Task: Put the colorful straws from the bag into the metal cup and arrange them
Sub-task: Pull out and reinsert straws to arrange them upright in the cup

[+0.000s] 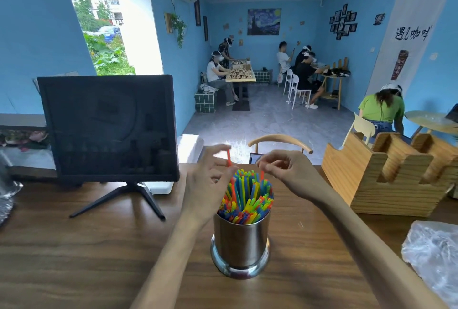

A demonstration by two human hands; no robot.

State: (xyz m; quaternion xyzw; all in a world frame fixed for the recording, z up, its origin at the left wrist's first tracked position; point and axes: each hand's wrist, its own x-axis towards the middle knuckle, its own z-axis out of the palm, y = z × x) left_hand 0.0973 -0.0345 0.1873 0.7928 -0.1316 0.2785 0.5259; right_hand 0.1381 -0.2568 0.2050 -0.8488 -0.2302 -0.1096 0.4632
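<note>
Item: metal cup [241, 241]; shiny steel cylinder with a flared base, standing upright on the wooden table [74, 259], near the table's middle and close to the viewer; filled with colorful straws [247, 197] (blue, green, yellow, orange, red), which stand on end and fan out above the rim, some upright and some leaning.

Item: left hand [208, 184]; raised just left of the straw bundle, above the cup's rim; fingers spread and blurred; thumb and a fingertip pinch one red-orange straw [228, 157], which sticks up above the rest of the bundle.

Item: right hand [285, 172]; raised just right of the bundle, at about the same height; fingers curled inward toward the thumb; an orange straw tip [262, 175] shows directly beneath the fingertips, but whether the fingers actually grip it cannot be told.

Item: plastic bag [433, 254]; clear and crumpled, lying on the table at the right edge, well apart from the cup; contents not discernible.

Item: monitor [109, 127]; dark screen on a splayed black stand, at the table's left rear.

Item: wooden holder [396, 179]; pale slotted box, at the table's right rear.

Item: wooden chair back [280, 141]; curved, just beyond the table's far edge.

Background: blue-walled room; several seated people at tables farther off; a window on the left.
</note>
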